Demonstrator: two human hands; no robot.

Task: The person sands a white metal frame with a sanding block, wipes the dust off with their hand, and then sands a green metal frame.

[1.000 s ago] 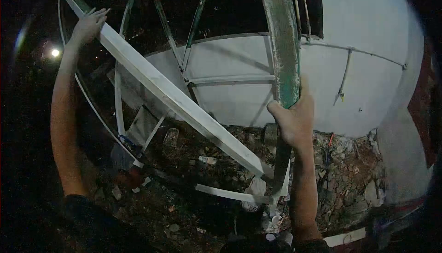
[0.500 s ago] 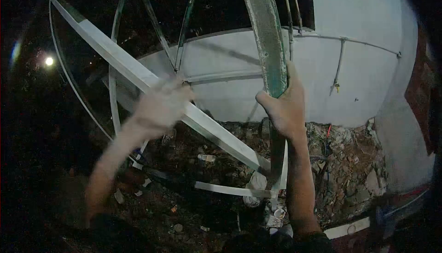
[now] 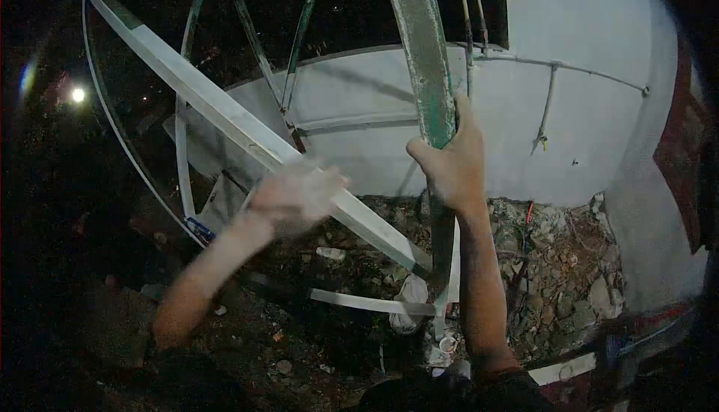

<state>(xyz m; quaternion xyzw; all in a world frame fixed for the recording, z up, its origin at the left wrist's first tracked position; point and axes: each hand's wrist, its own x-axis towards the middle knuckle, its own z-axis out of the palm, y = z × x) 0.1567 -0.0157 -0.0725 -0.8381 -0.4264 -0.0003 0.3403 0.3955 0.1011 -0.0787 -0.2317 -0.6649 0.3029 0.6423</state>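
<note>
Left hand (image 3: 299, 196), blurred, shifted from the white beam's (image 3: 213, 108) upper end to mid-length, leaving that upper stretch uncovered, grip undeterminable; right hand (image 3: 455, 168), grip clamped on the green post (image 3: 423, 60); beam slanting down toward the post's lower part.

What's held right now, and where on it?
Right hand: worn green beam, gripped by its side edges partway along. Left hand: blurred at the white beam; can't tell whether it grips.
</note>
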